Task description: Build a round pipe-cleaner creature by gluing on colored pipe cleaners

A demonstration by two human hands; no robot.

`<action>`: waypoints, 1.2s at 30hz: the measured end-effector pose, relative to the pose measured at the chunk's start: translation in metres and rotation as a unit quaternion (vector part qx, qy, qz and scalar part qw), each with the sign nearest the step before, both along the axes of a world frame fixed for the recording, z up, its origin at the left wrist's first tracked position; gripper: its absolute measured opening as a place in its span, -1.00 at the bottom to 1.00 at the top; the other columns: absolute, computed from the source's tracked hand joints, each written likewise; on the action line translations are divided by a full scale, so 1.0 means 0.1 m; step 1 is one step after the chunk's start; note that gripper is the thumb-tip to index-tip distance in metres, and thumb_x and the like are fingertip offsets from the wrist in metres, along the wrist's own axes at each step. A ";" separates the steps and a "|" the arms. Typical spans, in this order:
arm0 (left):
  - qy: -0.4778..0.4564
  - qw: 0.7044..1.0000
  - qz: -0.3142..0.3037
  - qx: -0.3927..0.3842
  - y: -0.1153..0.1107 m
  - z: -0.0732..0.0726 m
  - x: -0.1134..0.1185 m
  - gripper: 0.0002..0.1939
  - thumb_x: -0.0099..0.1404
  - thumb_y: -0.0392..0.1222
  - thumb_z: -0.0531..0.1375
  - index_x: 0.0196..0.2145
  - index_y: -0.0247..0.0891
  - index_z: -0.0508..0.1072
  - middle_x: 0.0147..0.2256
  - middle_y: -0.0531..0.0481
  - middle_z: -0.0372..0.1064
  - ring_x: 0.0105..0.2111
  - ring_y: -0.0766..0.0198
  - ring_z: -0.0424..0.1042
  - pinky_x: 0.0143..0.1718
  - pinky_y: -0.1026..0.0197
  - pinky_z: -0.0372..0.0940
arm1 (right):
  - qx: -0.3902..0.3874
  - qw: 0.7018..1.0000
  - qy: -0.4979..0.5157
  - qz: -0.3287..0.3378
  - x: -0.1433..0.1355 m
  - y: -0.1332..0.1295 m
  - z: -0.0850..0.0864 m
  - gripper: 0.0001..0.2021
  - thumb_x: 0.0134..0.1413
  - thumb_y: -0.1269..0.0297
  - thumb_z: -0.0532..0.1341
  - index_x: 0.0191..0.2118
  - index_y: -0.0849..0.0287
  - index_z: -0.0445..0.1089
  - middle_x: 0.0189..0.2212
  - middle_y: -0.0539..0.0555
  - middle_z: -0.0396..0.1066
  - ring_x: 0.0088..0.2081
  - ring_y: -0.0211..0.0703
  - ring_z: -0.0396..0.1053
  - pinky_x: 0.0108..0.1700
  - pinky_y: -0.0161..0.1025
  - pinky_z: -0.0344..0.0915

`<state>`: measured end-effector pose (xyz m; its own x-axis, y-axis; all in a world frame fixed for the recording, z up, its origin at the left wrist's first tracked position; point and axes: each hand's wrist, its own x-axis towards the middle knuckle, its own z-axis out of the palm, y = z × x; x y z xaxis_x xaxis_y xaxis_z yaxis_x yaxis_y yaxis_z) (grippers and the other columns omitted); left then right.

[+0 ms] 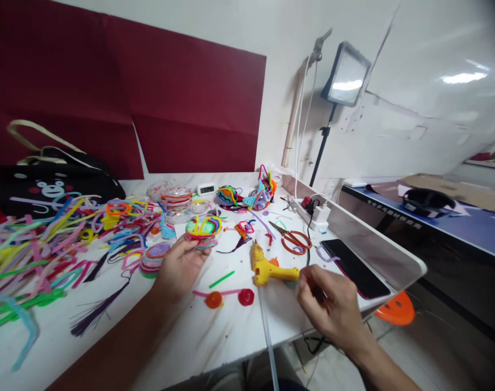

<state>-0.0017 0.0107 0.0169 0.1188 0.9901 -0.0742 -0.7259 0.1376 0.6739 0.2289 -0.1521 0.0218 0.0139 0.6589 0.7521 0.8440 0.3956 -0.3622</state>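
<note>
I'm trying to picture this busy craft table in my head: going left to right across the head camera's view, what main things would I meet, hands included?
Black bag → left hand holding a colourful piece → red coiled disc → yellow glue gun → right hand → black headset.

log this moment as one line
left hand: holds colorful craft piece | right hand: curled beside glue gun, contact unclear | nearby: scissors, phone

We counted one yellow hot-glue gun [265, 271], one pair of orange-handled scissors [287, 235], one smartphone [357, 269], one digital clock [206, 189], one held pipe-cleaner piece [204, 228] and at least three tassels [90, 315]. Loose pipe cleaners [33, 255] were too tangled to count.
</note>
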 end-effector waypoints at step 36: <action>-0.054 0.981 -0.183 -0.023 -0.20 -0.02 0.02 -0.67 -0.05 -0.41 0.25 -0.26 -0.22 0.42 -0.35 -0.01 0.40 -0.42 0.28 0.36 -0.45 0.25 0.17 | -0.450 0.890 -0.068 -0.018 -0.76 3.63 -0.16 -0.71 0.25 0.19 0.19 0.04 0.17 0.35 0.02 0.14 0.36 -0.04 -0.05 0.40 -0.04 -0.04 0.40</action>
<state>0.0004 -0.0095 0.0144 0.4751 0.8758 -0.0849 -0.6895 0.4305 0.5825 0.1531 0.2109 0.0063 -0.0039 0.9965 -0.0834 0.9101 -0.0310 -0.4131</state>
